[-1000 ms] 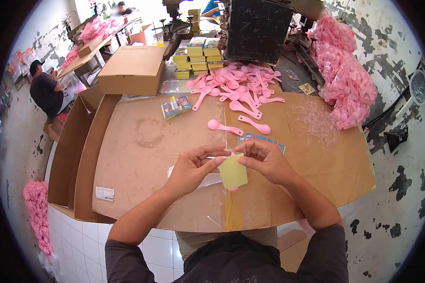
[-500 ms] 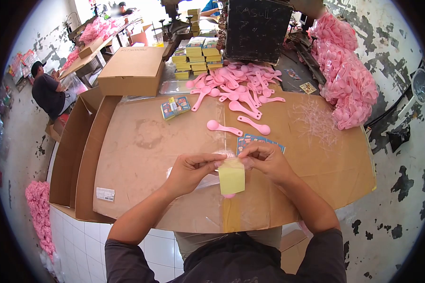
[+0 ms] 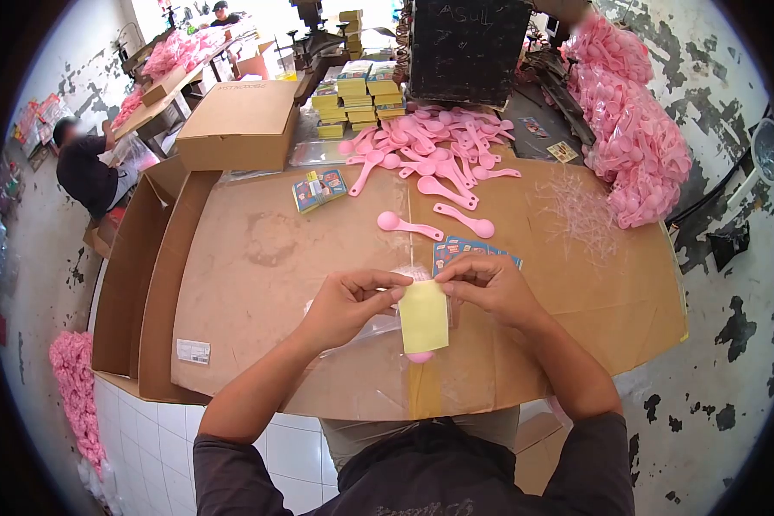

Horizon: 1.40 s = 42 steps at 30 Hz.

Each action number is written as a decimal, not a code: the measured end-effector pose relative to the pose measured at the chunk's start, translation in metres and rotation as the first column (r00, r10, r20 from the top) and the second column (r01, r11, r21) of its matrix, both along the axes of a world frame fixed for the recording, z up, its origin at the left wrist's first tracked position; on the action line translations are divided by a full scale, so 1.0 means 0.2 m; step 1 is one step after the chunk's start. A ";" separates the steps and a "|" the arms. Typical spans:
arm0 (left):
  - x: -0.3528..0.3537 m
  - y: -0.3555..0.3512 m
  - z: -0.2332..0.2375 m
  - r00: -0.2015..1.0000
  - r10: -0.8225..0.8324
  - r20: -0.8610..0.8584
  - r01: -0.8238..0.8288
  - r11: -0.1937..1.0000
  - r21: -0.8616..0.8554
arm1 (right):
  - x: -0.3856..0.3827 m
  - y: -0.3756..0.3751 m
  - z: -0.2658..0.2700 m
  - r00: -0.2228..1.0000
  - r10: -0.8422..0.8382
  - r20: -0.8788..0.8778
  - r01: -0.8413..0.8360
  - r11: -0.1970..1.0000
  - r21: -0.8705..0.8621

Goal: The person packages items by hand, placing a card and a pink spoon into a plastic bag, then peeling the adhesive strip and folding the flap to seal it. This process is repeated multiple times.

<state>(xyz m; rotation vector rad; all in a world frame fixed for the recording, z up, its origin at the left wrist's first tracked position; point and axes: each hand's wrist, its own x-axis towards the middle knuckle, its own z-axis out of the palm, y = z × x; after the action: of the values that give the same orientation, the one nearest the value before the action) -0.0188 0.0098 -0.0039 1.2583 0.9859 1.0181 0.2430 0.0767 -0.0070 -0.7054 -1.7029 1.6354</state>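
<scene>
My left hand (image 3: pixel 353 301) and my right hand (image 3: pixel 488 291) pinch the two upper corners of a small clear plastic bag at the front middle of the cardboard-covered table. A yellow card (image 3: pixel 424 316) hangs between them, and the rounded end of a pink spoon (image 3: pixel 420 356) shows below it. Clear plastic bags (image 3: pixel 365 331) lie beside and partly under my left hand. Just beyond my right hand are blue printed cards (image 3: pixel 473 252). Two loose pink spoons (image 3: pixel 410 226) rest farther up, before a large pile of pink spoons (image 3: pixel 443 142).
A banded card bundle (image 3: pixel 320 191) sits left of the pile. Behind stand card stacks (image 3: pixel 354 95), a closed carton (image 3: pixel 236 125) and a black box (image 3: pixel 466 53). Bagged pink spoons (image 3: pixel 632 129) are heaped at right. An open carton (image 3: pixel 133 284) borders the left edge. Other people (image 3: pixel 86 168) are farther back.
The yellow card now hangs straighter and shows more of its upper part between my hands. Both hands stay pinched in nearly the same place. The person at left has raised an arm.
</scene>
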 end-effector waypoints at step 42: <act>-0.12 0.07 -0.08 0.633 0.303 -0.712 0.128 0.867 0.482 | 0.27 0.18 0.04 0.702 -0.437 0.563 -0.007 0.786 0.619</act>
<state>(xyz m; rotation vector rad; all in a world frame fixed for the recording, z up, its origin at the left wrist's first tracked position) -0.0429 0.0237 -0.0209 2.2169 1.5115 0.8119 0.2964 0.1136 0.0007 -1.2340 -2.3524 0.5778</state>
